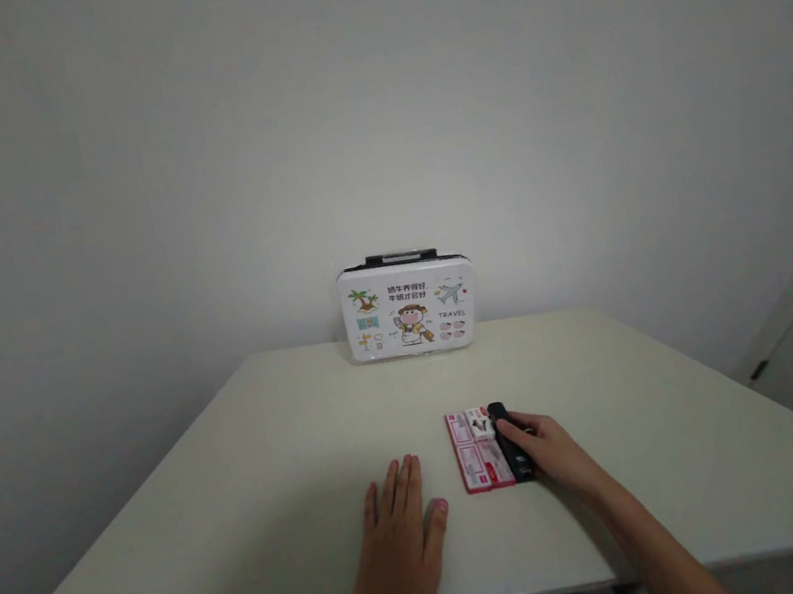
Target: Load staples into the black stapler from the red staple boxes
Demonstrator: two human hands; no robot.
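Note:
My left hand [397, 545] lies palm down on the table, fingers stretched out and thumb apart, with nothing in it. My right hand [555, 448] is closed around a black stapler [511, 450], its thumb on top. To the stapler's left, and touching it, lie pink-and-white printed packs [475, 471], flat and edge to edge. A small white box [480, 423] with a picture of grey metal pieces sits at their far end. The fingers under the stapler's right side are partly hidden.
A white case [410, 310] with cartoon travel pictures and a black handle stands upright at the back of the pale table [242, 465], against the grey wall [367, 119]. The table's front edge runs just below my hands.

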